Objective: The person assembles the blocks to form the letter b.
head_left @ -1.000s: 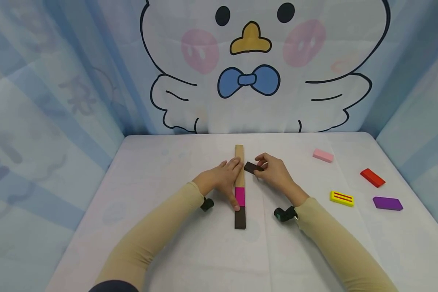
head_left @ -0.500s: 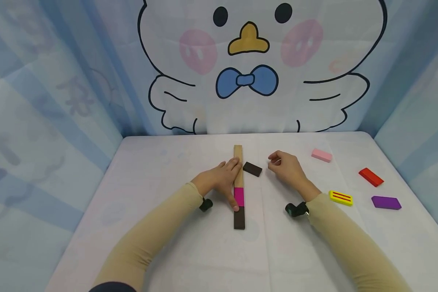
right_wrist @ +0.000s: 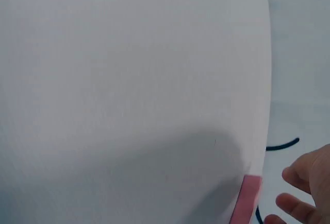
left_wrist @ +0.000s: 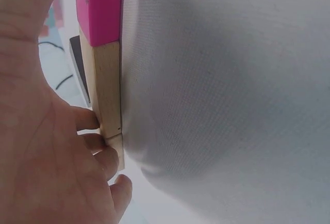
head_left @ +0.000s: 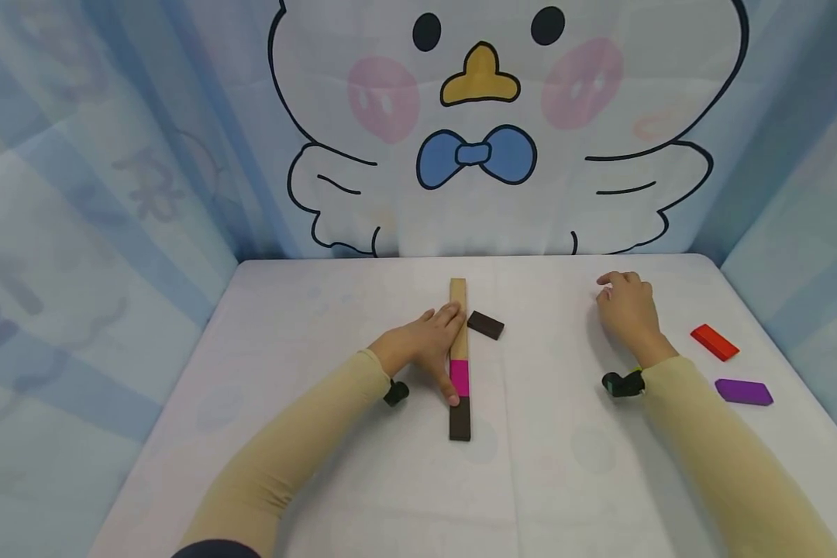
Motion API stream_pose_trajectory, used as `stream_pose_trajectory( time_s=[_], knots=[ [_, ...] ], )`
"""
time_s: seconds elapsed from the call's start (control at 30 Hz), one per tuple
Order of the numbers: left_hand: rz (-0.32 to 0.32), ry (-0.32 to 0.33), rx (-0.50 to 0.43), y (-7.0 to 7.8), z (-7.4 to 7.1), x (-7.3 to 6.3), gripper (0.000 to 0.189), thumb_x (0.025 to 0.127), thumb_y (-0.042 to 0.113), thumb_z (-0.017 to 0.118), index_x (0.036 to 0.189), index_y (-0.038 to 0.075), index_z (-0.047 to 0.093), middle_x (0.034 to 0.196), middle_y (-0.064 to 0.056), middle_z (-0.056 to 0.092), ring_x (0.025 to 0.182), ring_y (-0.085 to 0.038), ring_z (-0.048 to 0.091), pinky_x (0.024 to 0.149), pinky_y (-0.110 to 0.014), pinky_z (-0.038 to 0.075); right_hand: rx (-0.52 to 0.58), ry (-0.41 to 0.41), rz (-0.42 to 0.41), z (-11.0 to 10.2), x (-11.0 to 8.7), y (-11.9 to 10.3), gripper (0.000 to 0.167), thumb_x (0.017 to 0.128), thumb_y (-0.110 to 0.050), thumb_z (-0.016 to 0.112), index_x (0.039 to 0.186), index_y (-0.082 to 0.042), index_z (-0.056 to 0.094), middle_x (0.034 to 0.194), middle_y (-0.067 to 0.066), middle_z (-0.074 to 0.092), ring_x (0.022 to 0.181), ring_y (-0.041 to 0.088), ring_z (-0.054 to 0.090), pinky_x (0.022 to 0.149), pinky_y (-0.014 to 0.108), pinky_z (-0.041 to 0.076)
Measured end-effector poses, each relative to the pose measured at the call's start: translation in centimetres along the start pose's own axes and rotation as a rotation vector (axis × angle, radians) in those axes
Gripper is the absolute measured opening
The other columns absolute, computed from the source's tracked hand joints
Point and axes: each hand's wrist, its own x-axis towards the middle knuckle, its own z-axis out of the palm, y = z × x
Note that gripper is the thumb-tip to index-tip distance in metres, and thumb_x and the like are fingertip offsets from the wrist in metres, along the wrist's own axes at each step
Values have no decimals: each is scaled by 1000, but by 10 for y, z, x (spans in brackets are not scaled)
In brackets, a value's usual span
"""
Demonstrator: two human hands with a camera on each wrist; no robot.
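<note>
On the white table (head_left: 363,480), the left hand (head_left: 421,345) lies flat beside a long row of blocks (head_left: 458,358) that runs from near the back edge toward the front, about midway between the left and right edges. Its fingers (left_wrist: 98,147) are fairly straight and press against the row's left side — in the left wrist view they touch the wooden block (left_wrist: 107,87) just past the magenta block (left_wrist: 100,7). The row goes tan, magenta, then a dark brown piece (head_left: 459,418) at the near end. Just right of the row, touching nothing, a loose dark brown block (head_left: 485,325) lies at a slant.

Further right, near the back edge, the right hand (head_left: 626,306) hovers with fingers loosely curled, holding nothing — a pink block (right_wrist: 246,198) lies just beside its fingertips (right_wrist: 291,203) in the right wrist view. Near the right edge lie a red block (head_left: 714,342) and, closer to the front, a purple block (head_left: 742,391).
</note>
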Motion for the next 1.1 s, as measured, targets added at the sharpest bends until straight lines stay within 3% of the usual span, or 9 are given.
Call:
stream_pose_trajectory(
  time_s=[0.13, 0.37, 0.67, 1.1],
  knots=[
    [-1, 1, 10, 0, 0, 0, 154, 62, 80, 83, 166, 3, 0, 174, -16, -6, 162, -26, -6, 132, -43, 3, -31, -20, 46, -8, 2, 17, 36, 107, -11, 43, 138, 7, 50, 146, 42, 35, 125, 64, 37, 106, 73, 37],
    [-2, 2, 8, 0, 2, 0, 155, 61, 81, 83, 166, 3, -1, 174, -15, -6, 162, -25, -6, 132, -44, 4, -9, -79, 84, -8, 1, 27, 35, 107, -8, 41, 137, 8, 51, 133, 39, 49, 117, 56, 47, 107, 70, 41],
    [-8, 4, 12, 0, 1, 0, 154, 61, 80, 83, 166, 4, 0, 175, -15, -6, 162, -25, -5, 132, -43, 4, 59, -123, 117, -5, -2, 18, 34, 107, -7, 44, 137, 6, 52, 131, 34, 53, 118, 50, 49, 109, 65, 43],
    [-7, -3, 9, -1, 1, -1, 155, 62, 81, 82, 166, 4, -2, 174, -15, -7, 162, -24, -6, 131, -43, 4, 110, -171, 36, -3, -20, 2, 31, 107, -10, 49, 133, 4, 57, 131, 31, 57, 114, 46, 54, 100, 60, 49]
  ],
)
